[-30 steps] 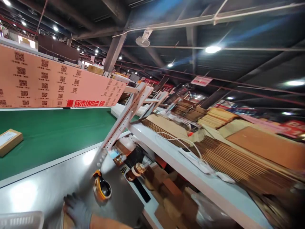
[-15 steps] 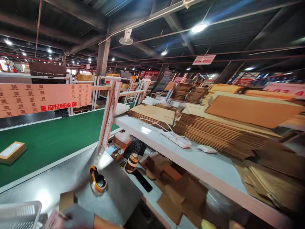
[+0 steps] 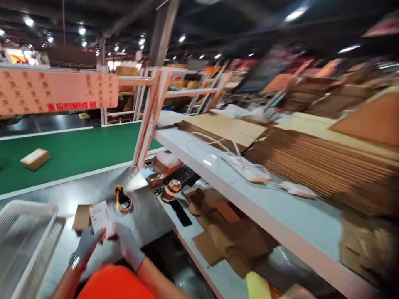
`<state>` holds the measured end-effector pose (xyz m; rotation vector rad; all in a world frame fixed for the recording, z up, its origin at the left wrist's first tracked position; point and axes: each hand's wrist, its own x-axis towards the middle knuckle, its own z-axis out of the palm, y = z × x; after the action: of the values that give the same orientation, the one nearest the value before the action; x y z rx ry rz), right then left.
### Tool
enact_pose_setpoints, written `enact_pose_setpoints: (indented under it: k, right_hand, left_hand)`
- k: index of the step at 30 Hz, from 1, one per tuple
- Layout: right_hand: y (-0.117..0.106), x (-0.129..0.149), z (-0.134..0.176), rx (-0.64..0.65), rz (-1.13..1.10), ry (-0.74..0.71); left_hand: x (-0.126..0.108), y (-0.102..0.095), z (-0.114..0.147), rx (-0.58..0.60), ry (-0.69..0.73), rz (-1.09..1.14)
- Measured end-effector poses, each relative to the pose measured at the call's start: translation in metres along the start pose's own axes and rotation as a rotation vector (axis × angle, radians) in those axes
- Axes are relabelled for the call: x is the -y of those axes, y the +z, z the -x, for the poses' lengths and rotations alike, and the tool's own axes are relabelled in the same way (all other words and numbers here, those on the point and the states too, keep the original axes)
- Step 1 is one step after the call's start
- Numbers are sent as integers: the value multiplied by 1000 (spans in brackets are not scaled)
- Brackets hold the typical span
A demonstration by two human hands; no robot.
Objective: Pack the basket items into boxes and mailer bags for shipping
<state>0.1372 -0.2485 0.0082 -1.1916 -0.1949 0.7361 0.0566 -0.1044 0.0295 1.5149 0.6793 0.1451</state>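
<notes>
White printed paper slip was pinched between both gloved hands, left hand and right hand, above the steel counter, not yet applied to the flat brown cardboard piece just beyond.

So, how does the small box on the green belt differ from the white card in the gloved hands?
The small box is brown, thick and lies flat on the green belt, untouched. The white card is thin, tilted up and held by both the left hand and right hand. Both carry print.
</notes>
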Motion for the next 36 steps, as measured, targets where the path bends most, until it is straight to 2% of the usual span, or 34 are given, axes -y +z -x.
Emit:
enact_pose_setpoints:
  k: [4,10,20,25,28,31,34,35,36]
  right_hand:
    - [-37,23,26,-7,-117,144]
    - [-75,35,59,41,-203,211]
    - [-116,38,83,48,-205,246]
    - [-128,41,89,40,-185,236]
    - [-135,36,90,5,-175,232]
    - [-142,26,90,-53,-166,218]
    - [-146,17,92,-104,-181,166]
    - [-147,16,93,-107,-193,142]
    - [-148,15,95,-105,-203,119]
  left_hand:
    - [-20,30,7,-18,-59,230]
    - [-15,71,30,-48,-125,301]
    - [-15,110,57,-100,-175,281]
    - [-10,123,62,-75,-185,268]
    - [-5,128,62,-34,-199,210]
    - [-1,136,61,-28,-178,49]
    - [1,147,64,-191,-32,-221]
    - [1,150,66,-223,43,-301]
    - [1,153,69,-209,115,-360]
